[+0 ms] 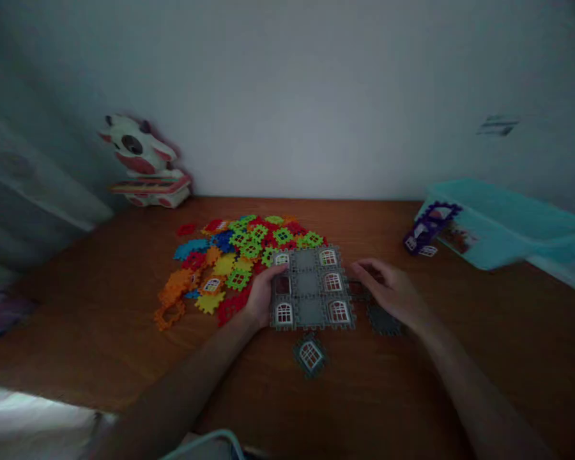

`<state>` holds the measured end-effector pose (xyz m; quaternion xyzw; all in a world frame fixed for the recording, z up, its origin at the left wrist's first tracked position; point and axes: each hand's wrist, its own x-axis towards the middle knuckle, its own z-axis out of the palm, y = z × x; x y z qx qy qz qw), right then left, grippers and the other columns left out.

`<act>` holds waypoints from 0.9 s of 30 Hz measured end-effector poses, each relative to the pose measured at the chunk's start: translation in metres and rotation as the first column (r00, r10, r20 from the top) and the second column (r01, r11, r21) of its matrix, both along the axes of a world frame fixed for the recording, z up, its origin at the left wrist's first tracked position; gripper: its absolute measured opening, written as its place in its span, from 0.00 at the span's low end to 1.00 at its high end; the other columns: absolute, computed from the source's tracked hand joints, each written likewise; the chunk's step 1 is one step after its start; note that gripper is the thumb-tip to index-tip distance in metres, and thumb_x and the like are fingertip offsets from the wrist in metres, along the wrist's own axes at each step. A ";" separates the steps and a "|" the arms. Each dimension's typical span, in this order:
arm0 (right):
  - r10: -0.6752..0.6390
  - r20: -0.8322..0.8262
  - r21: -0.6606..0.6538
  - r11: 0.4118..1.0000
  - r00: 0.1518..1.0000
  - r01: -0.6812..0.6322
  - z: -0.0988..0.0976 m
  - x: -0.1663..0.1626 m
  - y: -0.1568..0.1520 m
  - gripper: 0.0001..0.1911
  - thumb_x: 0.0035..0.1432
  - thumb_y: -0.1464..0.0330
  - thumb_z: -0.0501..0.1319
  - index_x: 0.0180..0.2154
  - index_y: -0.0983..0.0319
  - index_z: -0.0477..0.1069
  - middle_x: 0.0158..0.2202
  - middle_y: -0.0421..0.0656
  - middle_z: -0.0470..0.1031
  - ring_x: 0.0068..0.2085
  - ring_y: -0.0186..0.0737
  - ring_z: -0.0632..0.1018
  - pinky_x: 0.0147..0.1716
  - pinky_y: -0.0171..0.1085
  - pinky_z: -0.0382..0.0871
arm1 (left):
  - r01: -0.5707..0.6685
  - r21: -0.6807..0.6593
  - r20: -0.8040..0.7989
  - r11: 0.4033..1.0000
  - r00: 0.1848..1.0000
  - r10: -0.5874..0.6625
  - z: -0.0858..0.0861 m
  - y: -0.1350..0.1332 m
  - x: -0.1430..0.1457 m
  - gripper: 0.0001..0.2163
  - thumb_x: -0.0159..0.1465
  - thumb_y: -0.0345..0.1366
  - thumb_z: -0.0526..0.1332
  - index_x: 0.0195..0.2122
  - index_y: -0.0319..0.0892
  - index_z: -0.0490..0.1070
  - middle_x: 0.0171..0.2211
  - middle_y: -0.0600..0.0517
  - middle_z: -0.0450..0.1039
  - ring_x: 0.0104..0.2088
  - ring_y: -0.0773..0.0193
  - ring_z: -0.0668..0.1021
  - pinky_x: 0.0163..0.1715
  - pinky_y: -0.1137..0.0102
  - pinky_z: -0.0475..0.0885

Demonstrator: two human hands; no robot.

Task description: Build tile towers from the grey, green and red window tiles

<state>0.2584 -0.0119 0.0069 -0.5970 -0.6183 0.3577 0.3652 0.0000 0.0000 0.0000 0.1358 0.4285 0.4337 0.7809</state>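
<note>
Panel (309,284) over middle of bench (460,364), just left of right grip (386,287); roughly square, no clear long axis. Left grip (261,297) nearer: clasps panel's left edge, thumb on top. Right grip's fingers bent, nearly together beside panel's right edge, by frame (359,296) (whether held, cannot tell). Panel grey, toothed edges, plain middle column, white windows at sides (one left cell lacks its own).
</note>
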 end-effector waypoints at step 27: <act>0.090 -0.346 -0.240 0.954 0.934 -0.181 -0.011 -0.033 -0.010 0.28 0.59 0.41 0.57 0.38 0.60 0.73 0.29 0.41 0.75 0.24 0.35 0.73 0.20 0.34 0.63 | -0.047 0.101 0.093 0.994 0.995 0.037 -0.002 0.002 -0.002 0.13 0.66 0.35 0.61 0.48 0.34 0.75 0.37 0.43 0.83 0.37 0.53 0.85 0.46 0.56 0.80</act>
